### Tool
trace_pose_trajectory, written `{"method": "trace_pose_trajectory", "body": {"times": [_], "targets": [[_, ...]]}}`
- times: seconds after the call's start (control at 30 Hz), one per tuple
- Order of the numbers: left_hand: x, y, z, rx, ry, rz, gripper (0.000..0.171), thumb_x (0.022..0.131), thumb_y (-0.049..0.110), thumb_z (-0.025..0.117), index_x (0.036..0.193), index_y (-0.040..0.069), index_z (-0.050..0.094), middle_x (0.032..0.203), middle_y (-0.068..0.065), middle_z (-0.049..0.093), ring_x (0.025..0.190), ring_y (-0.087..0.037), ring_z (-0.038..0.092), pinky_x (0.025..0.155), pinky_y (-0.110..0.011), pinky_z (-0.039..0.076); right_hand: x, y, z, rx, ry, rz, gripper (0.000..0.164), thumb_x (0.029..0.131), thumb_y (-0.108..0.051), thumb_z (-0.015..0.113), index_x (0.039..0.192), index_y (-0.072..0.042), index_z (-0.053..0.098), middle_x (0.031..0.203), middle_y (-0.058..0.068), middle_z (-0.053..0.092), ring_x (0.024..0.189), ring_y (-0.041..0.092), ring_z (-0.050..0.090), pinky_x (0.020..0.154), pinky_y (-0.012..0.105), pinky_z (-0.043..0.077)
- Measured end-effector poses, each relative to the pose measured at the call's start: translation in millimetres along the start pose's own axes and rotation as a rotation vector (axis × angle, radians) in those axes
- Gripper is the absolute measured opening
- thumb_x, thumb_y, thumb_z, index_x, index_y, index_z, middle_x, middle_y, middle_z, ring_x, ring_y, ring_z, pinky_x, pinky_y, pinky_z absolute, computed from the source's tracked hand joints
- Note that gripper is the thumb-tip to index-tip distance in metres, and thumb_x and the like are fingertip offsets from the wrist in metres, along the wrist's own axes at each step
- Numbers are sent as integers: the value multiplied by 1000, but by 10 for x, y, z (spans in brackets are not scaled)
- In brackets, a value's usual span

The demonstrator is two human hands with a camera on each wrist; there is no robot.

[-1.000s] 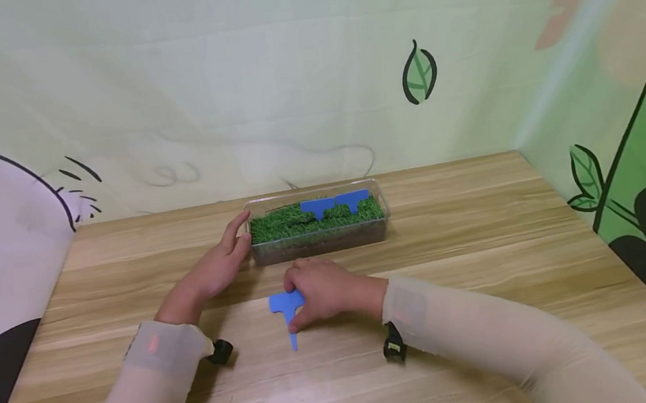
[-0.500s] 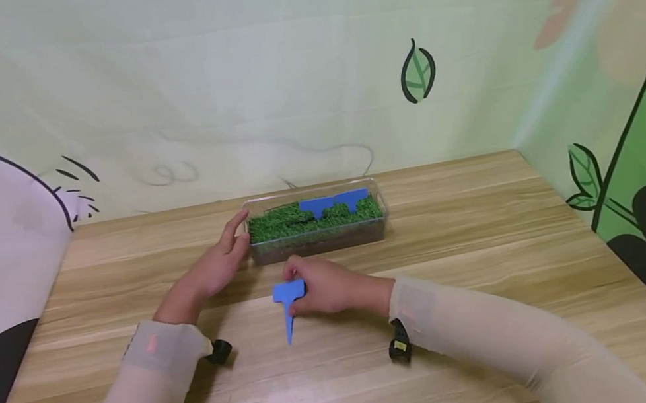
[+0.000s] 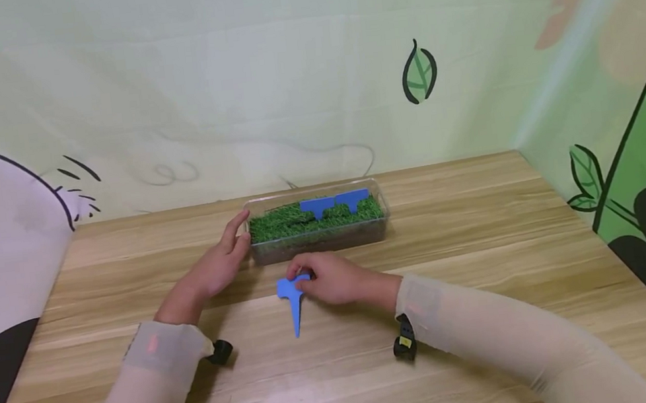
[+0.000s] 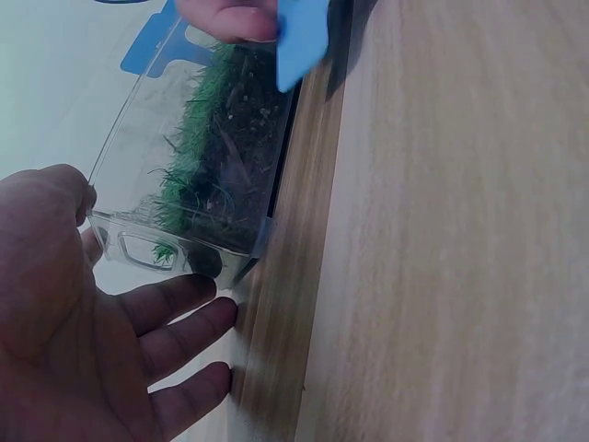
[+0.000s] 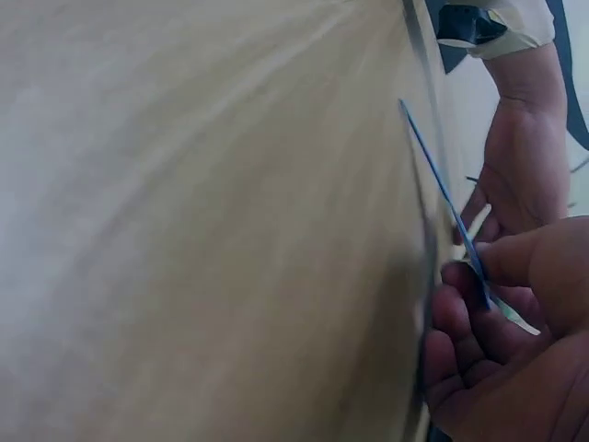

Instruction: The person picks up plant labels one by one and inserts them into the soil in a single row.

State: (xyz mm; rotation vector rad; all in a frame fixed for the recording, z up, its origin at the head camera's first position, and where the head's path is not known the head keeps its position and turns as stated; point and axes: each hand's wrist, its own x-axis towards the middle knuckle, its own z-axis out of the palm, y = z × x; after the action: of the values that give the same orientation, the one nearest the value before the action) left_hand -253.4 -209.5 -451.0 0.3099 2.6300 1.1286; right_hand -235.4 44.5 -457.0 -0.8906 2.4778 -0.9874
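My right hand (image 3: pixel 334 280) pinches the head of a blue T-shaped plant label (image 3: pixel 295 304) between thumb and fingers. The label's pointed stem hangs toward me, off the tabletop in the right wrist view. Just behind it stands a clear plastic box (image 3: pixel 322 245) filled with green artificial-looking grass (image 3: pixel 277 223) over dark soil. Two more blue plant labels (image 3: pixel 317 205) stand upright in the right half of the grass. My left hand (image 3: pixel 217 267) touches the box's left end, its fingers (image 4: pixel 189 341) mostly straight and spread beside the handle opening.
The wooden table (image 3: pixel 466 358) runs back to a printed fabric wall (image 3: pixel 215 94) close behind the box. A second printed wall (image 3: pixel 640 145) borders the right side. Both wrists wear black cameras (image 3: pixel 405 345).
My right hand has lifted the plant label slightly away from me, toward the box, and its grip has shifted up to the label's head. The left hand and box stay put.
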Motion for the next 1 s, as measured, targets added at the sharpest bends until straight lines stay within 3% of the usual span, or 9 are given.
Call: {"method": "trace_pose_trajectory", "body": {"times": [0.17, 0.33, 0.6, 1.0], "targets": [[13, -24, 14, -3, -8, 3, 58, 109, 50, 21, 161, 37, -2, 158, -28, 30, 142, -49, 33, 117, -63, 23, 7, -37, -119, 7, -4, -3, 24, 98, -14, 65, 122, -9, 67, 95, 1, 67, 84, 12, 58, 77, 27, 48], [14, -22, 8, 3, -13, 9, 59, 109, 50, 20, 161, 35, -3, 159, -29, 28, 142, -50, 32, 116, -63, 24, -2, -95, -247, -24, 20, -20, 21, 100, -15, 63, 119, -11, 71, 102, -1, 70, 85, 12, 57, 75, 27, 47], [5, 0, -4, 13, -16, 6, 59, 109, 50, 19, 161, 35, -3, 158, -30, 29, 142, -51, 33, 116, -63, 23, -53, -238, -495, -63, 153, -97, 18, 100, -22, 64, 115, -17, 71, 88, -4, 69, 72, 10, 58, 66, 26, 48], [11, -14, 3, 10, -1, 9, 59, 109, 49, 21, 161, 35, -2, 160, -29, 27, 143, -51, 30, 117, -64, 22, 41, -325, -782, -129, 375, -227, 21, 98, -22, 67, 117, -16, 73, 110, -4, 73, 92, 8, 66, 82, 28, 54]]}}
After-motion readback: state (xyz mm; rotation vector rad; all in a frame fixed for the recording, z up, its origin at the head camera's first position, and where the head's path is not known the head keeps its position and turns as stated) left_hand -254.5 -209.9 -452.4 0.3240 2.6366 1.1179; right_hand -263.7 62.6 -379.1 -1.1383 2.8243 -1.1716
